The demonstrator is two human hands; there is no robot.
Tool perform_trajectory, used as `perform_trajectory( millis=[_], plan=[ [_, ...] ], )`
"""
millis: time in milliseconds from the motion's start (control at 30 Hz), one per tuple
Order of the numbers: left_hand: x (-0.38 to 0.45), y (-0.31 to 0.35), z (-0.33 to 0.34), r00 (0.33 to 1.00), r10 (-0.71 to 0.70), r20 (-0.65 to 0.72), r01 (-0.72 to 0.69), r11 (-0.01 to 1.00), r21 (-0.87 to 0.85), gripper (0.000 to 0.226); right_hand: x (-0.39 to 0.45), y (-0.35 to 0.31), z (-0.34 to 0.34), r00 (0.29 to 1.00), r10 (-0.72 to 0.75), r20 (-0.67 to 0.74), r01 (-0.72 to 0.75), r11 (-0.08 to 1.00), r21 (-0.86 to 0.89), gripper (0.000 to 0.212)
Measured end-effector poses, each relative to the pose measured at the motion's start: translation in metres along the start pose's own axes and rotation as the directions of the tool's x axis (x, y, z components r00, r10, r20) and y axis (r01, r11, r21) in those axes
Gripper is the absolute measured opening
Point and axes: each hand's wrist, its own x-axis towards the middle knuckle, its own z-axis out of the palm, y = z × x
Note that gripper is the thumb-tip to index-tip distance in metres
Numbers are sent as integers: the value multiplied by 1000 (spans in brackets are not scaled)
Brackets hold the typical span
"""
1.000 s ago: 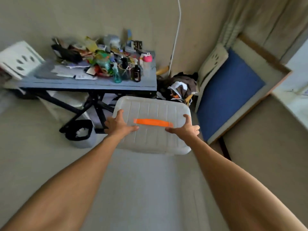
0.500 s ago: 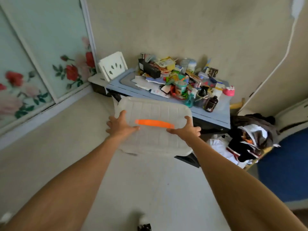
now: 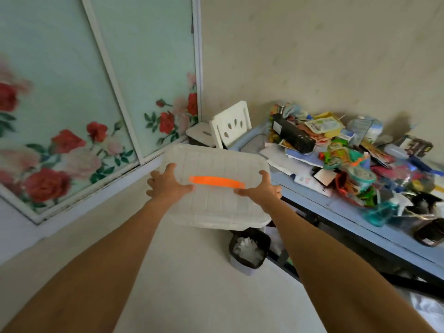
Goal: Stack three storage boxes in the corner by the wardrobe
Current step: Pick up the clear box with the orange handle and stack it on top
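I carry a translucent white storage box [image 3: 217,205] with an orange handle on its lid, held in the air in front of me. My left hand [image 3: 165,185] grips its left edge and my right hand [image 3: 260,191] grips its right edge. The wardrobe [image 3: 72,97] with rose-printed sliding doors fills the left side. Its corner with the wall lies just beyond the box. No other storage boxes are in view.
A blue table [image 3: 355,212] heaped with packets, bottles and papers runs along the right wall. A white plastic chair [image 3: 230,124] stands in the corner at the table's end. A small dark bin [image 3: 248,251] with white rubbish sits on the floor under the box's right side.
My view has swung left, so the wardrobe doors now fill the left side and the table has shifted right. Both hands keep the same grip on the box.
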Motion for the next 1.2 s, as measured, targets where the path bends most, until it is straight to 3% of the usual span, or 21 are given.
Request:
perform_trajectory(
  millis=[367, 500, 867, 1200],
  plan=[
    [289, -53, -63, 1000, -6, -24, 6, 1000, -10, 93, 173, -209, 142, 998, -50, 27, 51, 999, -19, 116],
    [384, -64, -86, 1000, -6, 15, 6, 1000, -9, 93, 223, -275, 186, 1000, -3, -13, 2, 996, -86, 113],
    [637, -63, -108, 996, 22, 88, -23, 1000, 12, 94, 399, -419, 275, 998, 43, -36, -44, 999, -11, 115],
    [881, -15, -98, 989, 82, 125, -85, 996, 15, 94, 589, -536, 323, 989, 112, -98, -108, 993, 47, 108]
  ],
)
